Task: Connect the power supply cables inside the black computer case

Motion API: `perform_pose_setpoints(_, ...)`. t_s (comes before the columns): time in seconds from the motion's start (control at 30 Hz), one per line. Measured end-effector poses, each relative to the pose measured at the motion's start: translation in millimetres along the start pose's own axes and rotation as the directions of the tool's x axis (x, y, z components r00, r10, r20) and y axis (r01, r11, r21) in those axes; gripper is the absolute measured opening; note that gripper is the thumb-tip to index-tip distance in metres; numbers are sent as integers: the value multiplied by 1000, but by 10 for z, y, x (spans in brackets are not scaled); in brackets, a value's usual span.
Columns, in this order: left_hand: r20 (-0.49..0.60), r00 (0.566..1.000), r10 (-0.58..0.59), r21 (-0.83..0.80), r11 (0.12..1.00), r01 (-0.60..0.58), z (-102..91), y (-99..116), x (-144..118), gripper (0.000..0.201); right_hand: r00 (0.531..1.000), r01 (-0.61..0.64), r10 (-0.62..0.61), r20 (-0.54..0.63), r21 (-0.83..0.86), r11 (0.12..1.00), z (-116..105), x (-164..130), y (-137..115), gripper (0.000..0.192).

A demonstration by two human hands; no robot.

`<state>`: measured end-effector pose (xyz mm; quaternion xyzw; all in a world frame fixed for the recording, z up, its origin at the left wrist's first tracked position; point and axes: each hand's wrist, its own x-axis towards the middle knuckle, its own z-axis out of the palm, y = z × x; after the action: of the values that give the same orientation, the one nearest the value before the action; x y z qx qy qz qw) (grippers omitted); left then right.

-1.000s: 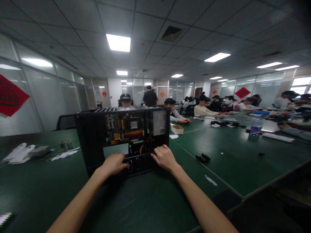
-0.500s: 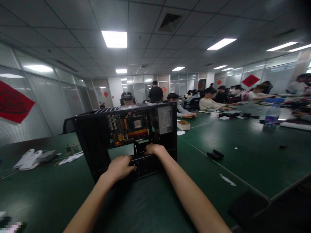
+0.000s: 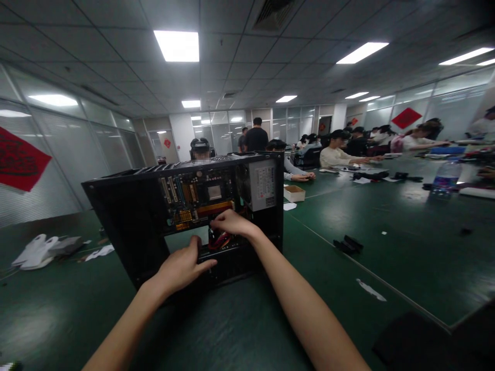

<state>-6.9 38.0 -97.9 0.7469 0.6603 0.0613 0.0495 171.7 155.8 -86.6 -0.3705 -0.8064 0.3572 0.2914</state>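
A black computer case (image 3: 112,221) stands on the green table with its open side facing me. Inside it are a motherboard (image 3: 185,198) with a square silver chip area and a grey power supply (image 3: 263,185) at the upper right. My left hand (image 3: 181,268) holds the lower front rail of the case, thumb outside and fingers over the edge. My right hand (image 3: 232,224) reaches into the opening below the motherboard, its fingers closed at the top of a dark part beside red and dark cables (image 3: 220,241). What exactly its fingertips grip is hidden.
White plastic bags (image 3: 36,252) lie on the left. To the right are a small open box (image 3: 294,194), black parts (image 3: 348,245), a paper strip (image 3: 371,290) and a water bottle (image 3: 446,178). Other people sit around the far table.
My right hand has moved up and left within the case, and red cables now show beneath it. My left hand has shifted slightly left along the rail, its thumb stretched out. The view tilted downward.
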Motion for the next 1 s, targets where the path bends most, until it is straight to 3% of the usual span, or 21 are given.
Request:
perform_pose_setpoints(0.1, -136, 987, 86, -250, 961, -118, -13, -47, 14, 75, 991, 137, -136, -23, 176, 975, -89, -72, -229, 26)
perform_pose_setpoints(0.2, -370, 924, 94, -437, 860, -262, -152, 37, 31, 63, 971, 236, -240, -12, 231, 944, -223, -228, -427, 30)
perform_pose_setpoints(0.27, -462, 886, 50, -527, 788, -319, -336, 173, 18, 57, 977, 207, -214, 22, 182, 961, -331, -354, -517, 40)
perform_pose_setpoints(0.33, -509, 860, 15, -596, 715, -365, -560, 327, -18, 66, 982, 158, -167, 91, 103, 982, -440, -476, -573, 50)
perform_pose_setpoints(0.43, -558, 822, 111, -587, 647, -486, -858, 487, -85, 83, 953, 211, -213, 214, 33, 977, -571, -635, -622, 55)
perform_pose_setpoints(0.5, -528, 821, 218, -492, 709, -505, -968, 523, -114, 73, 922, 263, -246, 298, -16, 965, -623, -718, -652, 57)
perform_pose_setpoints(0.6, -472, 821, 322, -315, 808, -498, -993, 512, -129, 55, 902, 285, -218, 373, -134, 949, -656, -806, -710, 62)
perform_pose_setpoints(0.73, -488, 789, 373, -234, 815, -530, -951, 476, -123, 48, 906, 278, -168, 388, -250, 928, -658, -879, -804, 63)
perform_pose_setpoints(0.8, -485, 787, 382, -249, 802, -543, -952, 467, -125, 44, 926, 258, -147, 349, -299, 919, -636, -909, -860, 59)
perform_pose_setpoints(0.9, -486, 785, 385, -333, 748, -574, -975, 469, -153, 40, 980, 193, -155, 126, -404, 894, -576, -939, -947, 50)
perform_pose_setpoints(1.0, -564, 750, 345, -427, 656, -623, -999, 473, -209, 34, 974, 175, -216, -70, -378, 909, -543, -942, -1006, 47)
